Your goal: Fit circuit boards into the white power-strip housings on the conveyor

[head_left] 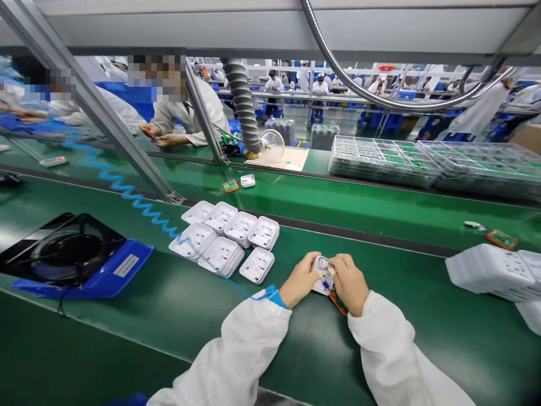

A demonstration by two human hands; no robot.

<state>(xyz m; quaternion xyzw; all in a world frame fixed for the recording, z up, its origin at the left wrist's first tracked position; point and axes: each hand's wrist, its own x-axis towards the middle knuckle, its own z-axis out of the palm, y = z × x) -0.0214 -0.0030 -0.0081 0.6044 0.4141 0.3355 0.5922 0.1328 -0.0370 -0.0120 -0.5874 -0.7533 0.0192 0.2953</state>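
Note:
A white plastic housing [322, 283] with small parts inside lies between my hands over the green bench. My left hand [301, 280] grips its left edge and wears a blue wrist strap. Fingers bent, my right hand [350, 282] is closed at the upper right of the housing, by a small pale yellowish part; what its fingertips pinch is too small to tell. A green circuit board with an orange frame [338, 302] shows partly under my right hand. To the left stand several stacks of white housings [257, 265].
A black fan [70, 248] rests on a blue tray at left. White housings [490, 270] are stacked at right. Beyond runs a green conveyor [304, 197] with a board [230, 185] and clear trays [380, 160] past it. A coiled blue cord crosses left; a person sits opposite.

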